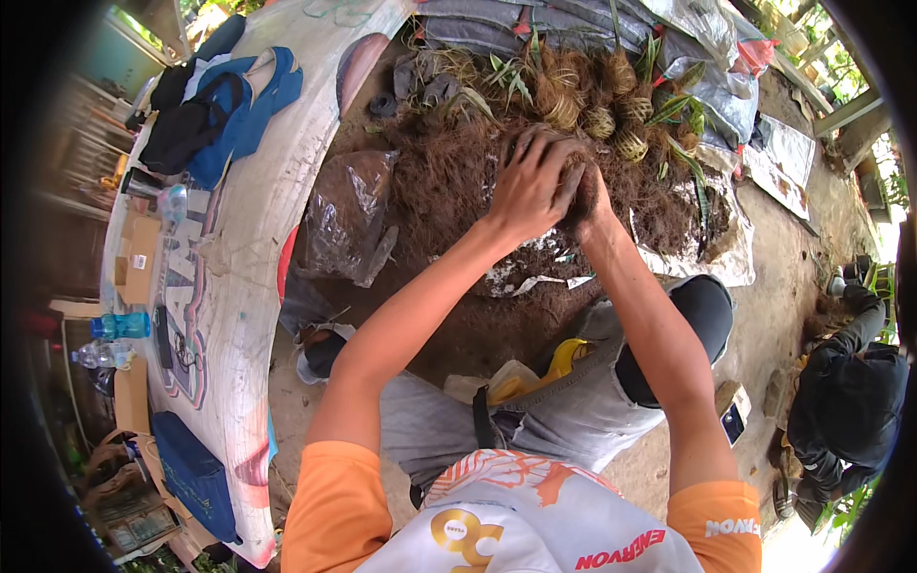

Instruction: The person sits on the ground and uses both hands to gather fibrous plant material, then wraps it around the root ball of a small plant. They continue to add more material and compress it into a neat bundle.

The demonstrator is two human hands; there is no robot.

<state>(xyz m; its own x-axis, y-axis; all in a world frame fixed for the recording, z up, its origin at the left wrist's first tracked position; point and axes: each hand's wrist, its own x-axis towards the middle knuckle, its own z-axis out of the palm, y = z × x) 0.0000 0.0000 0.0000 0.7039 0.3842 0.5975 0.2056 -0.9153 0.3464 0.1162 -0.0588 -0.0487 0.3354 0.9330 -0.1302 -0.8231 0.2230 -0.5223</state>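
Both my hands are cupped around a dark brown clump of coconut fibre, pressing it from either side. My left hand lies over its near left side with the fingers curled around it. On the other side my right hand wraps it, its fingers mostly hidden. Below and around them spreads a loose pile of brown coconut fibre. Just beyond sit several string-wrapped fibre balls, some with green leafy plants among them.
A clear plastic bag of brown material lies left of the pile. A long pale table at left bears bags and bottles. Grey plastic sheets lie at the back. A phone is by my right leg; another person crouches at far right.
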